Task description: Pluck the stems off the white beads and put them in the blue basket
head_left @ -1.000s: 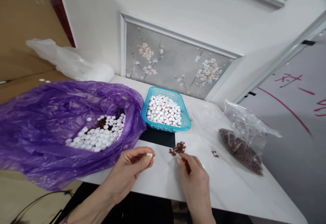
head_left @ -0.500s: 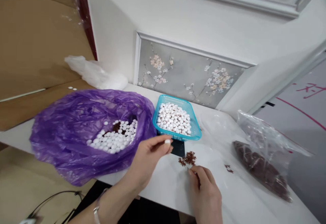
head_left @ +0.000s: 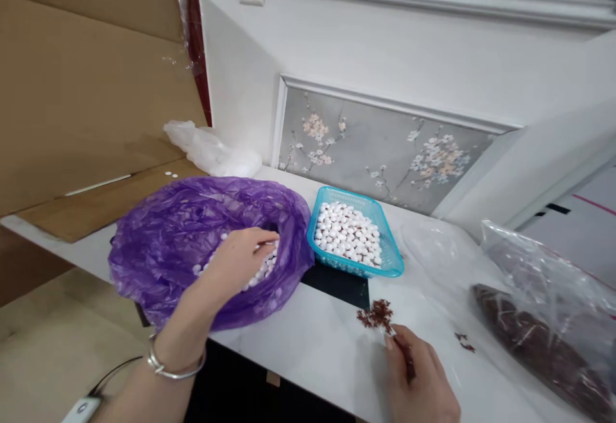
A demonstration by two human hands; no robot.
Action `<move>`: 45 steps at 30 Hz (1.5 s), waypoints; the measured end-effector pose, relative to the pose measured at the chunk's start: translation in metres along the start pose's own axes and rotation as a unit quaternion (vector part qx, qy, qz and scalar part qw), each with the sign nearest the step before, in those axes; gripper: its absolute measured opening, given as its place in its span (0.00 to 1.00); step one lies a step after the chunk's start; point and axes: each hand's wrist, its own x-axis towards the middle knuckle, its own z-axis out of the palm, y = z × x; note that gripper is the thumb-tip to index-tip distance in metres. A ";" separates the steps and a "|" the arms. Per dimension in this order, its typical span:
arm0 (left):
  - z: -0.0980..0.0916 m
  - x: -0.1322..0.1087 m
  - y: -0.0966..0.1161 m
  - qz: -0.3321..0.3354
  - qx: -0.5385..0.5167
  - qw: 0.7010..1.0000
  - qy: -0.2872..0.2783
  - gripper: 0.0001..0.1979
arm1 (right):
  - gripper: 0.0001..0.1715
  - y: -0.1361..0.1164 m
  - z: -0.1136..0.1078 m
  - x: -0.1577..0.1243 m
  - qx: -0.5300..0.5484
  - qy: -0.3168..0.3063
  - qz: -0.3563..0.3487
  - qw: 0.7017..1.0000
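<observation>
My left hand (head_left: 239, 257) reaches into the opening of the purple plastic bag (head_left: 158, 233), over small round white pieces (head_left: 261, 274). Its fingers curl together; their tips are partly hidden, and I cannot make out what they hold. Low on the right, my right hand (head_left: 418, 371) is closed around a bunch of small reddish-brown branching pieces (head_left: 376, 315), with the frilly end sticking out past thumb and forefinger above the table. Between the hands and farther back, a blue plastic basket (head_left: 393, 257) holds many more round white pieces (head_left: 347, 233), with brown showing among them.
A clear bag of dark brown material (head_left: 534, 339) lies on the white table (head_left: 317, 339) at right. Brown scraps (head_left: 464, 342) lie near it. A black flat piece (head_left: 337, 285) sits before the basket. Cardboard (head_left: 86, 89) stands at left, with a white plastic bag (head_left: 212, 150) beside it.
My left hand has moved left, from in front of the basket, where it pinched a white piece, into the purple bag. My right hand still grips the brown bunch. The view has shifted.
</observation>
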 end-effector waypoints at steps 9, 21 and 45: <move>0.002 0.013 -0.049 -0.021 0.094 0.994 -0.044 0.17 | 0.24 0.001 0.001 0.000 0.007 0.017 -0.047 0.999; 0.003 0.005 -0.022 -0.005 0.045 0.999 0.003 0.14 | 0.19 -0.009 -0.009 0.002 0.124 0.009 0.011 0.992; 0.037 -0.046 0.047 -0.181 -0.711 0.649 -0.201 0.07 | 0.05 -0.084 -0.027 -0.001 0.438 -0.164 0.107 0.878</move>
